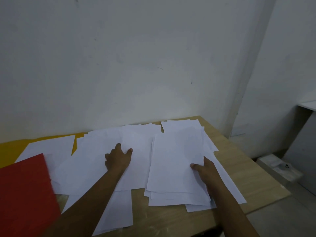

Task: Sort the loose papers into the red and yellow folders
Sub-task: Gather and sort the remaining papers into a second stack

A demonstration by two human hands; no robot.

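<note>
Several loose white papers [95, 161] lie spread over a wooden table [171, 218]. My left hand [118, 159] rests flat on the middle sheets, fingers spread. A stack of papers [172, 168] lies at the right. My right hand [205, 170] grips that stack at its right edge, thumb on top and fingers hidden beneath. A red folder [24, 197] lies at the near left, over some sheets. A yellow folder [10, 149] lies at the far left against the wall, partly covered by papers.
A white wall [136, 65] runs along the table's far edge. The table's right edge drops to a grey floor, where a pale box-like object [280, 168] sits. A white cabinet or shelf [304, 134] stands at the far right.
</note>
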